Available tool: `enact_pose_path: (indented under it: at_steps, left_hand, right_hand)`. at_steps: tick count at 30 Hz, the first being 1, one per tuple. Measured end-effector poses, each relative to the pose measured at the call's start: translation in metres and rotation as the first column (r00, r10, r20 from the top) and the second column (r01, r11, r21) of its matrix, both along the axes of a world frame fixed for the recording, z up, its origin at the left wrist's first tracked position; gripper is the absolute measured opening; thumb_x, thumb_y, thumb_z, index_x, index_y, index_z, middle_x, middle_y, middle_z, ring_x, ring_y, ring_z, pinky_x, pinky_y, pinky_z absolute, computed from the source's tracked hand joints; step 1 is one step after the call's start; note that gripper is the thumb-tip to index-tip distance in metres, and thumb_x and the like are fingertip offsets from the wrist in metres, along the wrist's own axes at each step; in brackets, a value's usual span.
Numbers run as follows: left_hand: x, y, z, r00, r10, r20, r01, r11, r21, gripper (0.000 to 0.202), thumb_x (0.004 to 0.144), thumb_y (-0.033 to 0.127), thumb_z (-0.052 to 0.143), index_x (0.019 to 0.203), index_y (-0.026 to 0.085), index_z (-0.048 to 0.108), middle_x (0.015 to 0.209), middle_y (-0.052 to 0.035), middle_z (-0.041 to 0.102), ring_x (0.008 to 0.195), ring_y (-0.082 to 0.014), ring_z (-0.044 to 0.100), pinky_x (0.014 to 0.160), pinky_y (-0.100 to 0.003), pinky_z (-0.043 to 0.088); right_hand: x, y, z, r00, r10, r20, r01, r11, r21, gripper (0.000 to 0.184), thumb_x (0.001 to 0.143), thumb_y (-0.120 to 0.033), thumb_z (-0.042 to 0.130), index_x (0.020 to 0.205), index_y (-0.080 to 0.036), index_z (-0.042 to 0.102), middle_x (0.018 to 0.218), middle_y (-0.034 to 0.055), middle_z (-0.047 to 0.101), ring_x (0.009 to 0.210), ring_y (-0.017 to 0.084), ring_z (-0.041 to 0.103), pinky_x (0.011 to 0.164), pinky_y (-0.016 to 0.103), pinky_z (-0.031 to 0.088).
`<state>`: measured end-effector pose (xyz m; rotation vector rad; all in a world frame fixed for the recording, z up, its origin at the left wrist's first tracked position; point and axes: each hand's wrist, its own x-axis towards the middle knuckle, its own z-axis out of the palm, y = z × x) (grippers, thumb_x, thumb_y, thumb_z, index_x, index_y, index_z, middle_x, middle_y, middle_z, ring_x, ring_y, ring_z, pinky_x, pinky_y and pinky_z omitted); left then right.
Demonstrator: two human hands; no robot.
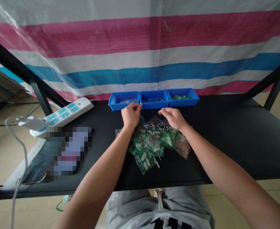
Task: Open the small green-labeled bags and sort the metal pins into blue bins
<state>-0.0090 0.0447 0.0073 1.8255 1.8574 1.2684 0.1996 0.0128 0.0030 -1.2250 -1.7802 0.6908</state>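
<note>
My left hand [130, 116] is closed in a pinch at the front edge of the middle blue bin [154, 104]. A tiny light speck shows at its fingertips, too small to name. My right hand [174, 118] is over the back right of a pile, its fingers curled together with the thumb; whatever they hold, if anything, is hidden. Below and between both hands lies the pile of small green and clear plastic bags [146, 160], with loose thin metal pins [157, 164] among them. Several metal pieces lie in the middle bin.
The left blue bin [113, 107] holds clear packets, and the right blue bin [190, 102] holds green ones. A white power strip [79, 106] with a plugged-in charger and cable is at the left of the black table [237, 136]. Nearby lies a pixelated item [70, 152]. Striped sheeting hangs behind.
</note>
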Motion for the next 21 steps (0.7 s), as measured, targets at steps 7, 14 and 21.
enact_pose_path:
  at_steps: [7, 14, 21]
  left_hand:
    - [0.0002, 0.0026, -0.0007, 1.0, -0.01, -0.013, 0.01, 1.0, -0.007, 0.028, 0.084, 0.041, 0.059, 0.089, 0.019, 0.075, 0.081, -0.0049, 0.076, 0.074, -0.02, 0.068, 0.075, -0.029, 0.048]
    - [0.0028, 0.0038, -0.0027, 0.997, -0.003, -0.08, 0.002, 1.0, -0.017, 0.028, 0.086, 0.036, 0.055, 0.096, 0.019, 0.075, 0.087, -0.0062, 0.076, 0.08, -0.0212, 0.069, 0.076, -0.029, 0.048]
    - [0.0034, 0.0035, -0.0024, 0.997, 0.015, -0.073, -0.018, 0.999, -0.034, 0.031, 0.088, 0.037, 0.052, 0.1, 0.018, 0.074, 0.089, -0.0079, 0.076, 0.082, -0.0228, 0.069, 0.08, -0.031, 0.048]
  right_hand:
    - [-0.0009, -0.0008, -0.0005, 0.999, 0.028, -0.041, -0.03, 0.998, -0.059, 0.066, 0.086, -0.073, 0.038, 0.074, -0.018, 0.073, 0.089, 0.0092, 0.076, 0.093, 0.025, 0.069, 0.084, 0.036, 0.049]
    - [-0.0017, -0.0019, -0.0005, 0.998, 0.06, -0.03, -0.062, 0.995, -0.075, 0.067, 0.087, -0.072, 0.036, 0.071, -0.018, 0.072, 0.087, 0.0083, 0.076, 0.09, 0.025, 0.07, 0.082, 0.035, 0.05]
    - [-0.0025, -0.0037, 0.004, 0.998, 0.062, 0.009, -0.062, 0.996, -0.06, 0.071, 0.084, -0.077, 0.034, 0.069, -0.017, 0.07, 0.081, 0.0087, 0.074, 0.088, 0.026, 0.069, 0.08, 0.035, 0.049]
